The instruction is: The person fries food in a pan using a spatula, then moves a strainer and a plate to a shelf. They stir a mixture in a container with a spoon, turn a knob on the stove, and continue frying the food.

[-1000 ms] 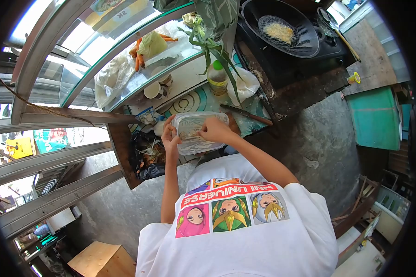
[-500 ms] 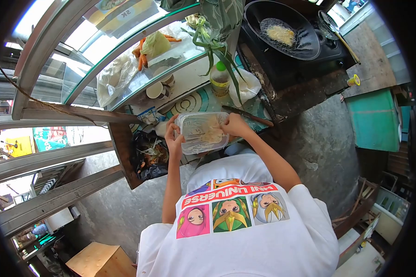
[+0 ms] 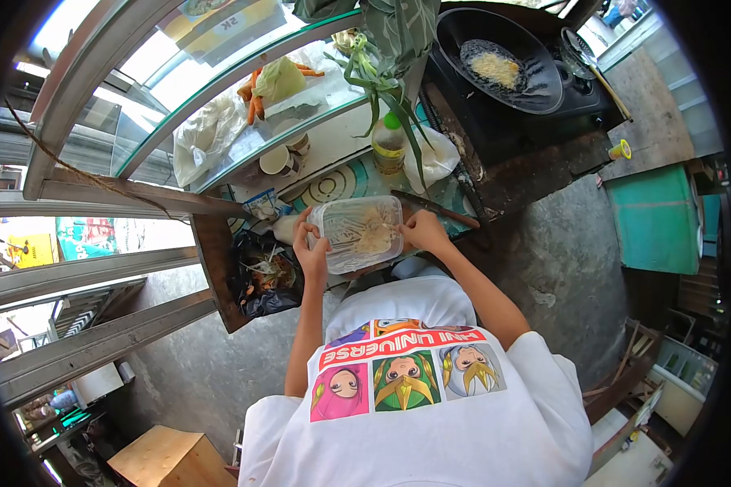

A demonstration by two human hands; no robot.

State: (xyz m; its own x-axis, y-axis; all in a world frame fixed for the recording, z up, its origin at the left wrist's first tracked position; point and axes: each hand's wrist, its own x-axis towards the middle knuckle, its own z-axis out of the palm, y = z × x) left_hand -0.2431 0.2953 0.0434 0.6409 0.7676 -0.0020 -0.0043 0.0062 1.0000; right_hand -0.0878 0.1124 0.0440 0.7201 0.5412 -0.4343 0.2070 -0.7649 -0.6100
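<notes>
A clear rectangular plastic container is in front of my body, with pale, batter-like residue smeared across its bottom, thickest toward the right. My left hand is closed on its left side, thumb on the near rim and fingers along the outer wall. At the right rim, the fingers of my right hand are pinched together. Whether they hold the rim or a thin utensil cannot be made out. Just beyond the container lies a knife with a brown handle, close to my right hand.
Batter fries in oil in a black wok on the stove at upper right. A green-capped bottle and a white plastic bag stand behind the container. A black bag of scraps sits at left. The glass case holds carrots and cabbage.
My right hand has moved slightly right, from over the container's inside to its right rim. My left hand keeps its hold. The view has shifted a little.
</notes>
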